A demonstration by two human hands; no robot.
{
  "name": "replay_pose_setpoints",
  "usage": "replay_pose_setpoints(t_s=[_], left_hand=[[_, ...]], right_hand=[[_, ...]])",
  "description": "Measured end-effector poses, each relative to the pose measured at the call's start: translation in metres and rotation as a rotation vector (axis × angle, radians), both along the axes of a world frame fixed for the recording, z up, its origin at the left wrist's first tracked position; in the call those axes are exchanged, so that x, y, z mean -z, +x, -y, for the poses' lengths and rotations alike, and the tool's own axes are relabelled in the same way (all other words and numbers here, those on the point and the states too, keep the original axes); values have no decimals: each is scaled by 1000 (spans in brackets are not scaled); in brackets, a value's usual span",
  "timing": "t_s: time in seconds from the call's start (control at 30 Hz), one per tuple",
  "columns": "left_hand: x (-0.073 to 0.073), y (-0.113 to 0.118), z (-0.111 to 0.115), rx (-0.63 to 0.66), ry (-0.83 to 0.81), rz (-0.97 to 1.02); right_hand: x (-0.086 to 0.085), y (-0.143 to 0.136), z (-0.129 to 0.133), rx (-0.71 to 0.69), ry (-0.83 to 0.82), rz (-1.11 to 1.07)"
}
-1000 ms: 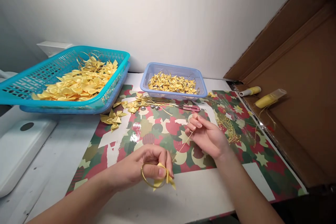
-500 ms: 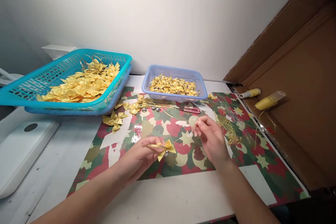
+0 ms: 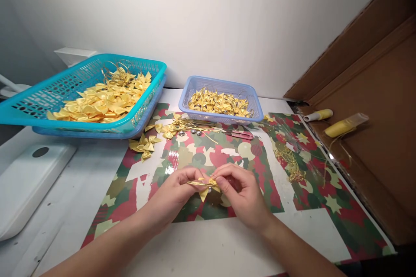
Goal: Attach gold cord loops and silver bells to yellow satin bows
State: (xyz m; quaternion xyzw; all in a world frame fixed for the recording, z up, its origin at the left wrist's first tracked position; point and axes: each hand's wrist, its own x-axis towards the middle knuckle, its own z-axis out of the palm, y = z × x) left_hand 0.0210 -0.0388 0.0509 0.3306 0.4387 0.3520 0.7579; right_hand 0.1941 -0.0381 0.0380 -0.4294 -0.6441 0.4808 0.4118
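Between my two hands is a yellow ribbon bow (image 3: pixel 203 194) with a gold tie and a small silver bell, partly hidden by fingers. My left hand (image 3: pixel 182 185) is closed on the bow's left side, with the gold tie (image 3: pixel 195 183) lying across its fingertips. On the bow's right side, my right hand (image 3: pixel 239 187) pinches with thumb and forefinger near the knot. Beyond the hands lie several loose silver bells (image 3: pixel 194 131), a bunch of gold ties (image 3: pixel 204 125) and some loose bows (image 3: pixel 145 145).
At the left a turquoise basket (image 3: pixel 130 120) is heaped with bows. A smaller blue basket (image 3: pixel 224 117) at the back holds bows with ties. Pink-handled snips (image 3: pixel 242 134) lie before it. Gold thread scraps (image 3: pixel 292 166) are on the right. A white device (image 3: pixel 29 181) stands left; a cardboard wall (image 3: pixel 367 95) borders the right.
My right hand has moved left and down from above the mat to the bow, and now pinches it. My left hand still holds the bow in nearly the same place.
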Motion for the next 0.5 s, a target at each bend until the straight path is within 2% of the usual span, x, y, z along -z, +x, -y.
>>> replay_pose_setpoints(t_s=[0.27, 0.4, 0.5], left_hand=[[7, 0, -3, -73, -180, 103], [3, 1, -4, -150, -221, 91], [-2, 1, -5, -163, -212, 69]], right_hand=[[7, -7, 7, 126, 142, 64], [6, -5, 10, 168, 240, 79], [4, -1, 10, 133, 351, 140]])
